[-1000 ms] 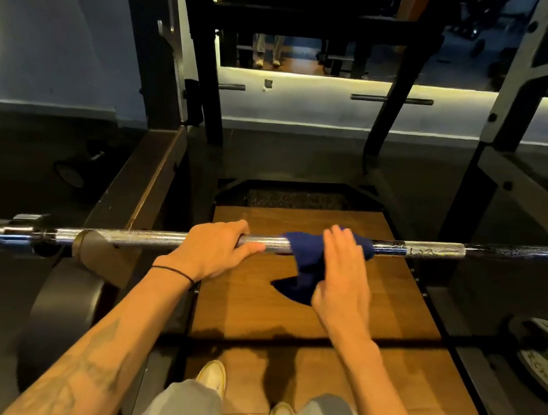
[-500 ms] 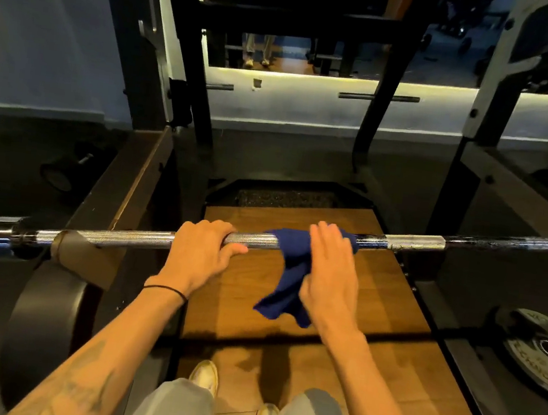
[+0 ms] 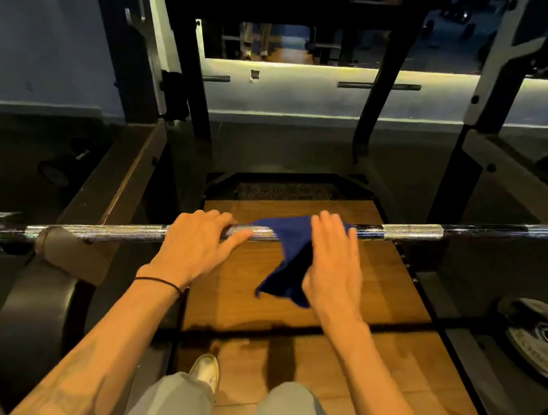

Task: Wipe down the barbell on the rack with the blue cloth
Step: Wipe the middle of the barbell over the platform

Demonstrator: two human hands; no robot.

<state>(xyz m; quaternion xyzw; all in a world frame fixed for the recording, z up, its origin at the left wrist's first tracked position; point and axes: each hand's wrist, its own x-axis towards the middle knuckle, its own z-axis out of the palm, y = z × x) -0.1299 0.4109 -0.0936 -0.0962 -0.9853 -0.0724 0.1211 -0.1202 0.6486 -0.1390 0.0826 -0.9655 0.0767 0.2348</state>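
Note:
A steel barbell lies across the rack from lower left to upper right. The blue cloth is draped over its middle, and one corner hangs down below the bar. My left hand grips the bar just left of the cloth, fingers curled over the top and thumb along the front. With straight fingers, my right hand presses the cloth flat against the bar.
Black rack uprights stand behind the bar, and a mirror is on the far wall. A weight plate lies on the floor at the right. A wooden platform is under my feet. A padded rack arm supports the bar at the left.
The view has drifted a little, so the bar sits slightly left and up. Both hands keep their places on the bar and the cloth; the hanging corner has swung a little.

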